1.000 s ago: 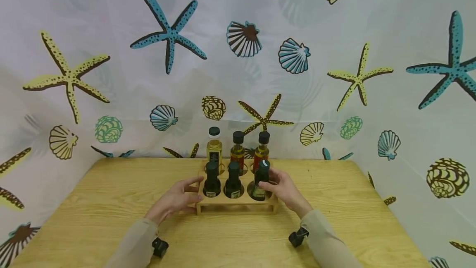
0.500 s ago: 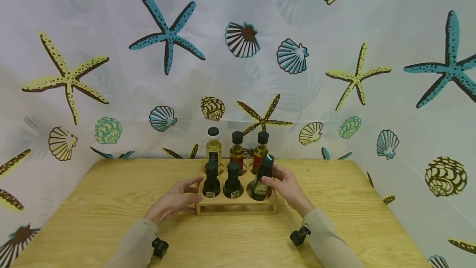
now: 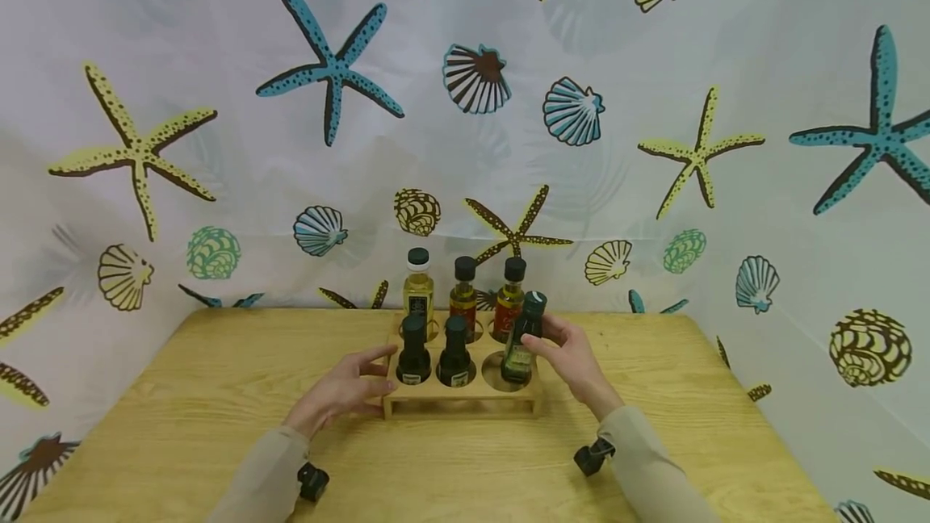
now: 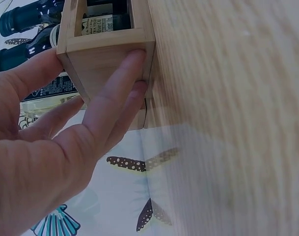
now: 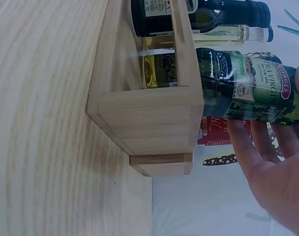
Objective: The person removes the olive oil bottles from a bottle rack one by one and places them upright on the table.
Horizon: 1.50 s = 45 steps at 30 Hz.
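Note:
My right hand (image 3: pixel 574 361) grips a dark green olive oil bottle (image 3: pixel 518 360), slightly tilted, its cap toward the upper right. In the right wrist view, this bottle (image 5: pixel 247 86) is raised above the top board of the wooden rack (image 5: pixel 144 118), its base just over it. The front right hole (image 3: pixel 496 374) lies below it. At the rack's left end, my left hand (image 3: pixel 341 394) rests its fairly straight fingers on the end panel; the left wrist view shows fingers (image 4: pixel 122 86) flat on the wood. Two dark bottles (image 3: pixel 414 353) stand in the front row beside the raised one.
Behind them, the rack's back row holds a pale yellow oil bottle (image 3: pixel 418 297) and two red-labelled bottles (image 3: pixel 463 301). The rack stands on a light wooden table (image 3: pixel 261 361). A shell-and-starfish printed sheet (image 3: pixel 407 152) hangs behind the table and along its sides.
The olive oil bottle has risen out of the front right hole and moved right with my right hand. My left hand and the rack have stayed in place.

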{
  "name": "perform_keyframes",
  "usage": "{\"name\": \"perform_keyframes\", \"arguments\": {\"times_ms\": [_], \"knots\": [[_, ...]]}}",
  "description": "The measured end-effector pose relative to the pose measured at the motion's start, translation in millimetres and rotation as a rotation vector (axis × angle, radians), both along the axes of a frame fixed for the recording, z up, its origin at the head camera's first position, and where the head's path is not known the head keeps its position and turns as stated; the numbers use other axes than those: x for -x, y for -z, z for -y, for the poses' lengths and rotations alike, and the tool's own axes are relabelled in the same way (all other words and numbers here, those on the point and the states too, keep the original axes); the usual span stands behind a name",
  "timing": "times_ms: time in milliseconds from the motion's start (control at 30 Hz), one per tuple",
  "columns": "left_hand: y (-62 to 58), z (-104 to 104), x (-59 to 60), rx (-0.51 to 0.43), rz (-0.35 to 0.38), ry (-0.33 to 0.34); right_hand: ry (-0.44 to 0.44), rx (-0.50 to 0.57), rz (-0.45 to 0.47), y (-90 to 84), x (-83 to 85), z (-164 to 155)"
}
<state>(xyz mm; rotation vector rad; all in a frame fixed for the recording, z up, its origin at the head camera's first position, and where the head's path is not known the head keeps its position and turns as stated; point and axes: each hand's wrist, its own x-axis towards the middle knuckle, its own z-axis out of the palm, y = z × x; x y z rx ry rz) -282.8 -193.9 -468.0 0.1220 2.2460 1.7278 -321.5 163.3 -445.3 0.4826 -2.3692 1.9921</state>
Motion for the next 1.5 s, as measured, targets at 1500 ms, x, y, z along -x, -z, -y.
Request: {"name": "perform_keyframes", "arguments": {"times_ms": [1500], "knots": [[1.2, 1, -0.2, 0.001, 0.006, 0.012, 0.045, 0.052, -0.032, -29.7, 15.3, -25]]}}
